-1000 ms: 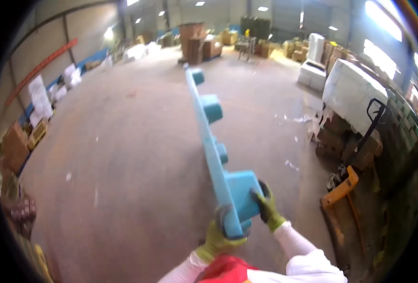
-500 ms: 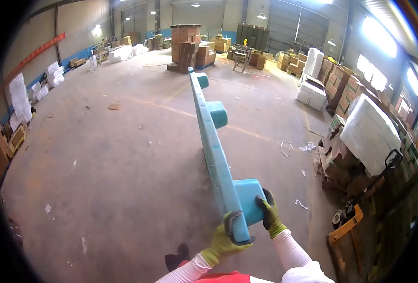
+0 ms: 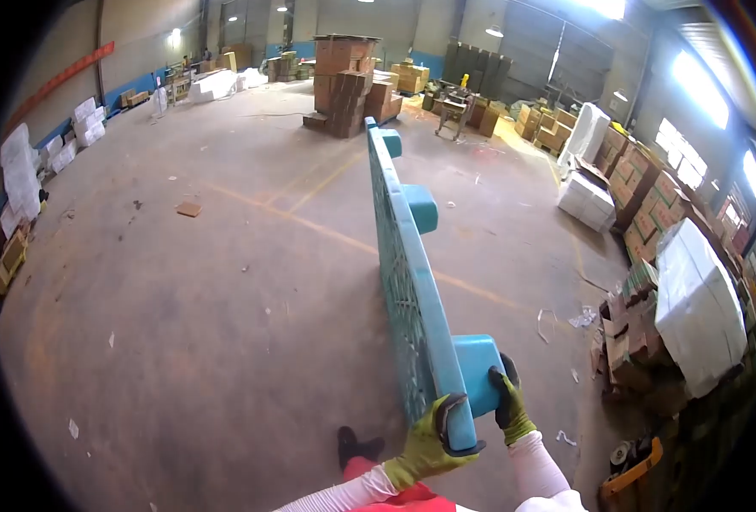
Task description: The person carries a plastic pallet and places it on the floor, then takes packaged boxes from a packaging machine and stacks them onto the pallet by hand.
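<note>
A teal plastic pallet [image 3: 429, 294] stands on edge in front of me, its ribbed face to the left and its block feet sticking out to the right. My left hand [image 3: 433, 439], in a yellow-green glove with dark fingers, is wrapped round the pallet's near end. On the nearest foot, my right hand [image 3: 510, 397] in a matching glove grips the right side. The far end reaches away from me toward the stacked boxes. Whether the lower edge touches the floor cannot be made out.
Brown cartons [image 3: 344, 85] are stacked at the back centre. Along the right side are a white wrapped block [image 3: 698, 303], more cartons [image 3: 655, 209] and an orange pallet-jack part [image 3: 638, 469]. A brown scrap [image 3: 188, 209] and litter lie on the concrete floor [image 3: 224, 324].
The pallet and both hands have shifted right and slightly down in view. More of its ribbed left face shows. A dark shoe and red trouser leg are more visible below.
</note>
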Demonstrator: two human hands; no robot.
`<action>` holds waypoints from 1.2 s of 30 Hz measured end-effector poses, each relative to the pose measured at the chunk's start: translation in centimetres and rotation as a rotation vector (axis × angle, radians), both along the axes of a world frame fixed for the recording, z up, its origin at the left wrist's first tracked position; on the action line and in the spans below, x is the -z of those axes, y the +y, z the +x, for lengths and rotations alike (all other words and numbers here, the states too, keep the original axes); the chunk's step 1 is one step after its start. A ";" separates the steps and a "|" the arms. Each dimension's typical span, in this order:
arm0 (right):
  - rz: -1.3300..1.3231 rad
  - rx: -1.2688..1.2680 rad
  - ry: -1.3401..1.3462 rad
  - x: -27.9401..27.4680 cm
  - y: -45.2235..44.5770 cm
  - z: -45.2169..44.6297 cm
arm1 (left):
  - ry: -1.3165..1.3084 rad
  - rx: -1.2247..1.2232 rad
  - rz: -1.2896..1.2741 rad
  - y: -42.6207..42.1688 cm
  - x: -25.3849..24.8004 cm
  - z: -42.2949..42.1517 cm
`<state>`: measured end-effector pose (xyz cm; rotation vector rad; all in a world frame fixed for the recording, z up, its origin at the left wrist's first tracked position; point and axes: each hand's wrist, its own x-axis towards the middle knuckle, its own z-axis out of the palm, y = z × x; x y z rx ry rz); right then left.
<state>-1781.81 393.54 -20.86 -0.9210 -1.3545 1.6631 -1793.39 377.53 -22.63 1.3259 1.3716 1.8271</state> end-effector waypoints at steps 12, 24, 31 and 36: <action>0.017 0.062 -0.028 -1.6 25.7 -30.9 | -0.014 0.168 -0.075 27.3 -0.6 -32.7; 0.036 0.215 -0.005 -1.7 48.3 -57.2 | 0.110 0.316 -0.132 51.3 -5.6 -62.5; 0.028 0.300 0.026 -1.7 63.0 -69.6 | 0.056 0.280 0.021 68.0 -3.3 -73.7; 0.078 0.348 0.008 -1.2 73.7 -76.3 | 0.108 0.227 0.055 79.1 -3.1 -80.6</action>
